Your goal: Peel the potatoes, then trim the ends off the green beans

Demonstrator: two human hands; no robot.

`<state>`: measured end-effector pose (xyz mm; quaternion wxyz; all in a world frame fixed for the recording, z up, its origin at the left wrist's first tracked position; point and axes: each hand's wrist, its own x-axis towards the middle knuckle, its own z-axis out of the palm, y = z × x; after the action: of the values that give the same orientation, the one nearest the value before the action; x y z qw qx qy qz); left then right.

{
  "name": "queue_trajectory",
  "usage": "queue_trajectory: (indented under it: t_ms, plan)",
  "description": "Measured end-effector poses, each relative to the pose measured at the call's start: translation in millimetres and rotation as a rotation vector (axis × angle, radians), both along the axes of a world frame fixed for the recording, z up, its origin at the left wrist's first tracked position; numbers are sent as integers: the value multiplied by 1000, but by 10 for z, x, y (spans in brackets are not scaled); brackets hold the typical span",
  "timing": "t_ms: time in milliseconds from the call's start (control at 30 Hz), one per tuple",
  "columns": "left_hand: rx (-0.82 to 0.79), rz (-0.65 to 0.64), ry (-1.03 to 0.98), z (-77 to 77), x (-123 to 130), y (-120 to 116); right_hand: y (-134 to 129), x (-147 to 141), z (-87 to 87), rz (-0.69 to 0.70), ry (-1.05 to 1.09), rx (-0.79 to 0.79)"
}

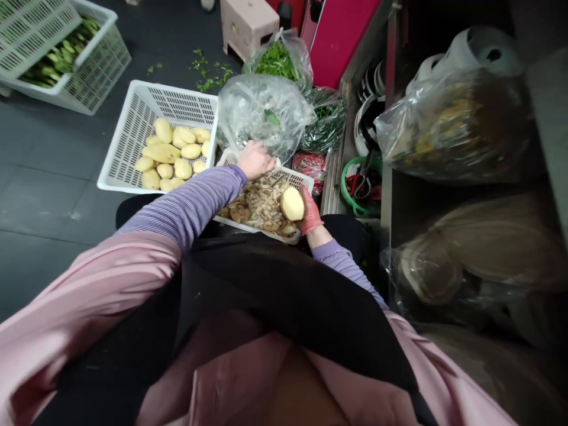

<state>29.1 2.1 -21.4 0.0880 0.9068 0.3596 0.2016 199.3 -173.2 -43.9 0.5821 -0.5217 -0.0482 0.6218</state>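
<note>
My right hand (310,212), in a reddish glove, grips a peeled potato (293,204) at the right side of a white basket (303,176). Brown potato peels (261,204) fill that basket. Over its far side is my bare left hand (256,160), fingers curled closed. A small pale bit shows at its fingertips, but what it holds is hidden. On the left stands a larger white basket (119,155) with several peeled potatoes (162,154) in it.
A clear plastic bag (266,109) and a bag of green leaves (277,62) lie beyond the peels. A stool (248,26) stands behind. Shelving with bagged goods (461,124) and a green basket (361,207) is at right; a vegetable crate (95,77) is far left.
</note>
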Motion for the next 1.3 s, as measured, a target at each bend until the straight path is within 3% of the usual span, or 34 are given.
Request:
queue_trajectory:
  t_ms: [167, 367, 467, 567, 667, 733, 800, 867, 933, 1033, 1200, 1300]
  plan:
    - [-8, -105, 48, -16, -31, 51, 0, -35, 168, -67, 63, -92]
    - [-39, 102, -4, -28, -148, 158, -47, 34, 443, 57, 199, -77]
    - [-31, 60, -9, 96, -109, -22, -38, 38, 480, 49, 244, -78]
    - [-33, -27, -13, 230, 64, -374, 12, 24, 412, 15, 257, -126]
    - [-45, -135, -4, 236, 174, -583, 43, 10, 298, -25, 203, -189]
    - [-53, -139, -12, 154, 135, -525, 41, -3, 242, -72, 175, -188]
    - [-56, -59, -33, 36, 34, -356, 34, -24, 220, -110, 175, -176]
    - [-48, 23, -43, -70, -57, -184, 35, -49, 230, -141, 180, -182]
    - [-37, 18, -33, -132, -85, -81, 47, -68, 260, -176, 172, -180]
    - [-40, -67, 8, -121, -35, -22, 63, -68, 322, -166, 141, -134]
    - [-18, 2, 10, 28, 0, 66, 9, -30, 414, -57, 109, -75]
    - [8, -121, -19, 48, -12, 99, -45, -17, 442, -41, 94, -47]
